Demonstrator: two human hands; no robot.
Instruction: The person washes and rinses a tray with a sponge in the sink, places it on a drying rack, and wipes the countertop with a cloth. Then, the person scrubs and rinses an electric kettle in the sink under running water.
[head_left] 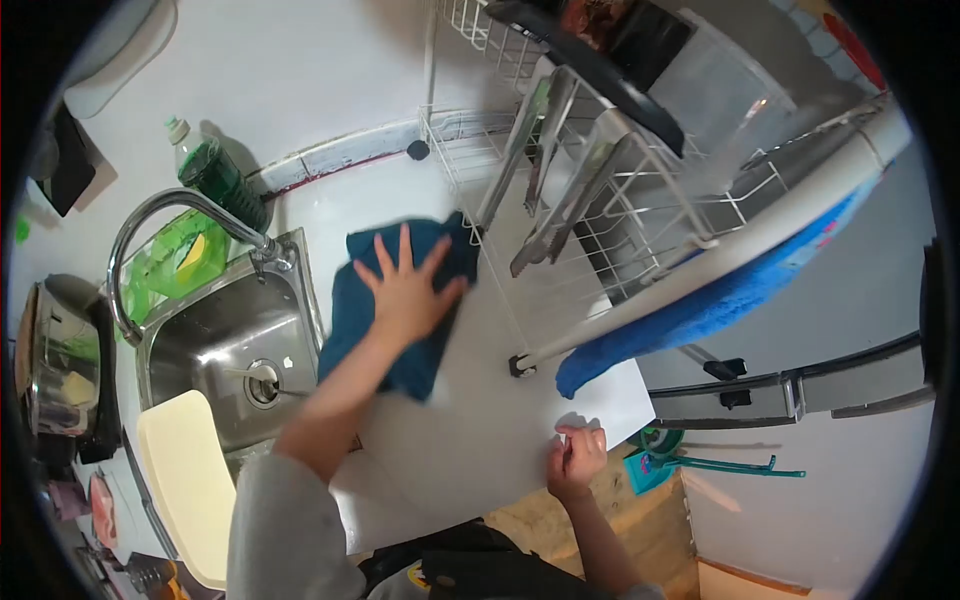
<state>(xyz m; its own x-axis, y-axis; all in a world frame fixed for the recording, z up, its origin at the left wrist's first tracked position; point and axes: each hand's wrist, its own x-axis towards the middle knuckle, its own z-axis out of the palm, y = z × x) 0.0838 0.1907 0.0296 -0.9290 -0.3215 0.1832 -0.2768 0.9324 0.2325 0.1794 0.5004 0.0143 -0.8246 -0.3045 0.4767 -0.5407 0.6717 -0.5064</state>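
Note:
My left hand (405, 300) lies flat with fingers spread on a dark teal cloth (350, 310), pressing it against the white countertop (440, 450). The cloth is rumpled and slightly blurred; its far right corner reaches the foot of the wire dish rack (480, 190). Over by the counter's right front edge, my right hand (578, 460) is loosely curled, and nothing shows in its fingers. A grey sleeve covers my left upper arm.
Left of the cloth is a steel sink (220, 350) with a curved faucet (150, 205). A green soap bottle (215, 175) stands behind it, and a cream board (185, 480) lies across its front. Tongs (590, 180) hang on the rack; a blue towel (700, 300) drapes at right.

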